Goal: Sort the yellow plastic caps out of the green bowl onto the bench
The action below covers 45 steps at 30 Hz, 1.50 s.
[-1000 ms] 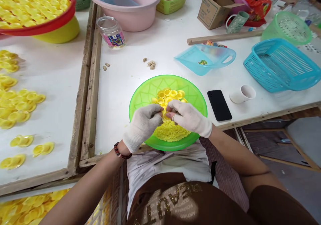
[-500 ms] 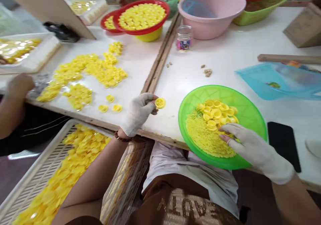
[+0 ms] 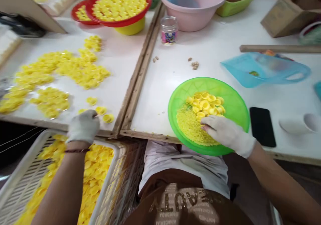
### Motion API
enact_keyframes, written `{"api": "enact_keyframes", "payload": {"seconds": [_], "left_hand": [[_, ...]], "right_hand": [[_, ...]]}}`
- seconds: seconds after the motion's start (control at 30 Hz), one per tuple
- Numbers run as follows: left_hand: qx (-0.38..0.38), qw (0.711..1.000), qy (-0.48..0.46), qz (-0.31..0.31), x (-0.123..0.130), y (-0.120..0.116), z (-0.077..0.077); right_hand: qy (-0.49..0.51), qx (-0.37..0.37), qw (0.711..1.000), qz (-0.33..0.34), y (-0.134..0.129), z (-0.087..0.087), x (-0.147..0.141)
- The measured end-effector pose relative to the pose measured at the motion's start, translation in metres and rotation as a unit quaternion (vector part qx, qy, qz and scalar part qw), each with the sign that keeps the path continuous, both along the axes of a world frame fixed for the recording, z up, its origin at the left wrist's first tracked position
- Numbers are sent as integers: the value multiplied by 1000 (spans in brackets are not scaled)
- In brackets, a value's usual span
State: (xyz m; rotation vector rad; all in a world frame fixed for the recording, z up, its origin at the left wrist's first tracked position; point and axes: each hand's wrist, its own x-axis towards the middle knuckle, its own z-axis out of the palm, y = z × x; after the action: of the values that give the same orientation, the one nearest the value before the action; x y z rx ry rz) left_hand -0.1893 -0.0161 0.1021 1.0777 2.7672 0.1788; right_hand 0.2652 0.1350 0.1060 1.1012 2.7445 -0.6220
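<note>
White-gloved left hand (image 3: 84, 126) curls beside yellow discs (image 3: 108, 118), right hand (image 3: 227, 133) over green basin (image 3: 237, 101), both grasps unclear

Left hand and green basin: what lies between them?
In the head view, two yellow pieces, then wooden strips, then white tabletop with a few tiny crumbs.

Bowl (image 3: 235, 101) before the person (image 3: 180, 205), small cups (image 3: 204, 104) and bits (image 3: 192, 126) in it, phone (image 3: 262, 126) to its right, mug (image 3: 291, 125) farther right, scoop (image 3: 267, 72) behind phone, nuts (image 3: 195, 65) behind bowl, jar (image 3: 169, 30) and basin (image 3: 198, 15) farther back, loose pieces (image 3: 82, 71) left of divider (image 3: 136, 86), crate (image 3: 115, 154) below tabletop (image 3: 147, 107) at left.
</note>
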Motion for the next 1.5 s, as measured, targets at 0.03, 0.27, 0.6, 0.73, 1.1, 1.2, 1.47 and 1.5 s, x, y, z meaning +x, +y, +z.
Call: {"api": "enact_keyframes", "payload": {"seconds": [0.03,0.27,0.6,0.73,1.1,1.2,1.47,1.5], "left_hand": [[-14,999,33,-5,7,3,8],[206,942,-105,-245,132,66,46],[1,877,-49,-477,265,210,1],[-33,873,-16,-487,267,216,-5],[41,872,-54,-485,264,208,4],[128,881,-187,-415,255,192,21],[71,714,-657,-229,259,142,23],[73,704,-670,-224,260,139,20]], "right_hand": [[-11,-1,1000,5,-2,1,-5],[-21,-28,999,29,-15,-12,-29],[338,-379,827,-241,7,1,-8],[483,-559,587,-330,22,8,3],[564,-522,548,-330,21,8,0],[596,-483,545,-339,22,13,-1],[712,-329,553,-281,20,32,-35],[720,-312,556,-275,18,31,-39]]}}
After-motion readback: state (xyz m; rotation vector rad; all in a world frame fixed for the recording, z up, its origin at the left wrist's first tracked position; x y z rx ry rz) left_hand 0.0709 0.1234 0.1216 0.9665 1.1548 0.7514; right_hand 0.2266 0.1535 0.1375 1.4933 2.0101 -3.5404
